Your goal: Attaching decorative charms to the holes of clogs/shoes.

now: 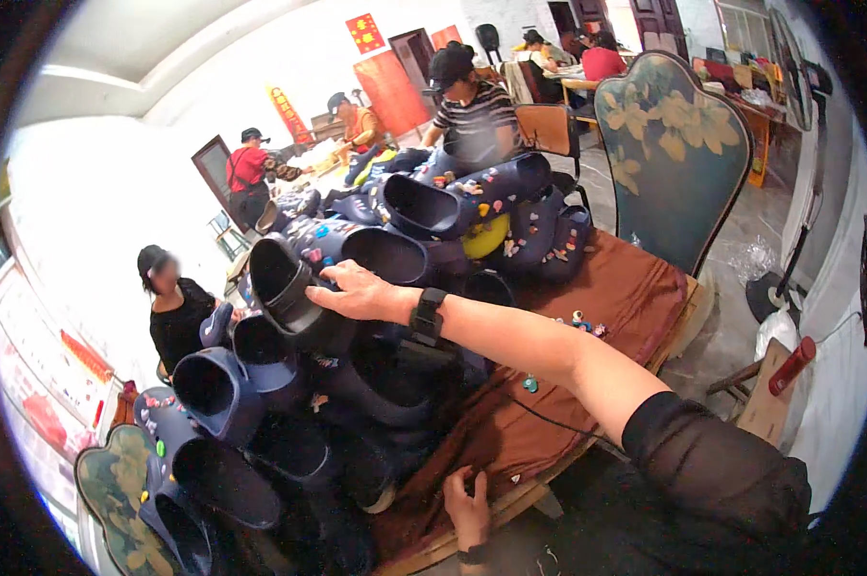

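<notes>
A big heap of dark navy clogs (pixel 203 389), many dotted with small colourful charms, covers the brown cloth (pixel 635 288) on the table. My right arm stretches across the heap. At its end my right hand (pixel 357 291) is closed on the rim of a black clog (pixel 282 278), which sits tilted with its opening facing up. My left hand (pixel 467 504) is low, by the table's near edge, its fingers loosely curved with a gap at the thumb and nothing visible between them. A few loose charms (pixel 579 320) and a teal one (pixel 530 383) lie on the cloth.
A yellow clog (pixel 486 235) shows inside the heap. A high-backed floral chair (pixel 674 154) stands at the right, another (pixel 126 499) at lower left. A person in a striped shirt (pixel 477 115) works across the heap; another in black (pixel 179 312) stands left. A cable (pixel 549 420) crosses the cloth.
</notes>
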Demonstrator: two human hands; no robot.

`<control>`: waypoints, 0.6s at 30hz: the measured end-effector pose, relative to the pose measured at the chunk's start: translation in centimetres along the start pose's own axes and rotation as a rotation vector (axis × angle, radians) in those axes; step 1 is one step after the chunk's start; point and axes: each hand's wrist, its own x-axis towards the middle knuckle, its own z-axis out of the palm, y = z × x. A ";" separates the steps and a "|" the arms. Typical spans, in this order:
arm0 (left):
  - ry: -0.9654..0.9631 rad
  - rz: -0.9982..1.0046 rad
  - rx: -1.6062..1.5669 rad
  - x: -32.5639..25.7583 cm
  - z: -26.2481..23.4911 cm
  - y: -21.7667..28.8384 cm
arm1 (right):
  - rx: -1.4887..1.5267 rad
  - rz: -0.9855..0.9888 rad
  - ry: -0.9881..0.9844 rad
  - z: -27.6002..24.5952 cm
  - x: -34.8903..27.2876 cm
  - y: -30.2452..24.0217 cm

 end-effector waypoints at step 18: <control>0.049 0.118 0.078 0.6 0.7 -1.0 | 0.200 0.879 0.434 -10.5 -4.5 20.1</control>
